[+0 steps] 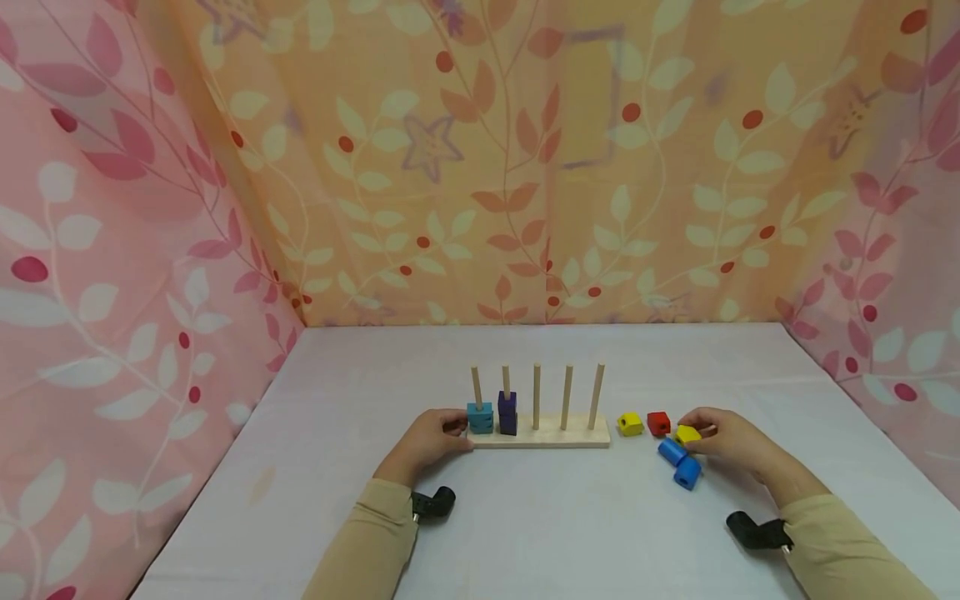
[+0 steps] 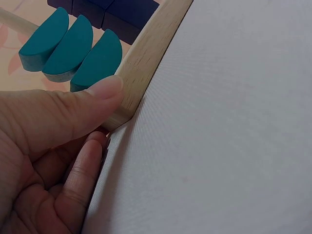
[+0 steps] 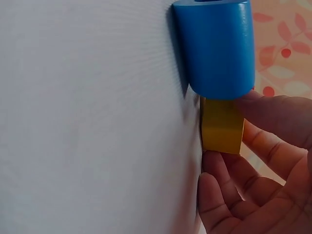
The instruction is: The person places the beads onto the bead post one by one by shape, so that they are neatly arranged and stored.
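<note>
My left hand (image 1: 432, 439) grips the left end of a wooden peg board (image 1: 540, 441), its thumb (image 2: 106, 88) on the front edge. Teal half-round blocks (image 1: 480, 418) are stacked on the leftmost peg, and dark purple blocks (image 1: 507, 414) on the peg beside it; three upright pegs (image 1: 567, 396) to the right are bare. Off the board's right end, my right hand (image 1: 723, 437) pinches a yellow block (image 3: 222, 127) between thumb and fingers, low at the tabletop. Close against it lies a blue block (image 3: 214, 51), which covers part of the yellow one in the right wrist view.
Another yellow block (image 1: 630, 424) and a red block (image 1: 658, 423) lie between the board and my right hand. A second blue block (image 1: 687, 473) sits nearer me. The white tabletop (image 1: 555, 533) is bounded by patterned cloth walls (image 1: 480, 167).
</note>
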The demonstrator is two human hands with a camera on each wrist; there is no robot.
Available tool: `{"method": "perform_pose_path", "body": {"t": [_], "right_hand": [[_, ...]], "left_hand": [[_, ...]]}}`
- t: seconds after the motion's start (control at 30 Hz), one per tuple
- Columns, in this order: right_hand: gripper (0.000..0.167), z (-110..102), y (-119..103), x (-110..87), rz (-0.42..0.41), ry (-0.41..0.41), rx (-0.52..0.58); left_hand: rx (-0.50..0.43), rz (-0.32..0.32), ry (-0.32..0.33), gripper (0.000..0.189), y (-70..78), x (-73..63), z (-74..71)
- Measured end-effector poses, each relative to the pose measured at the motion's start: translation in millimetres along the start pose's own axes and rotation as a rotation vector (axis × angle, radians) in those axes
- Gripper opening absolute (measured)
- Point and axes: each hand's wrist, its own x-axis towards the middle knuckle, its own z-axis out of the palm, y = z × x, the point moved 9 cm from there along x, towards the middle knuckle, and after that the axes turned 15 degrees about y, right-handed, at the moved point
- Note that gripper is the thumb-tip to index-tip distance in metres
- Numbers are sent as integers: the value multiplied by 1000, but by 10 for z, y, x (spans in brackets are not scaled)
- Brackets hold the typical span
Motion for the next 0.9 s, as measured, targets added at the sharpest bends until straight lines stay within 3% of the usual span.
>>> {"method": "perform_pose_path", "body": {"t": [0.5,0.9], "right_hand": [[50,-28,47,7,-3,29,-3],[42,-35,40,14,-13,21,-9]], "left_hand": [[26,22,-5,52,6,-13,3],[17,17,-8,51,14,-3,-3]]}}
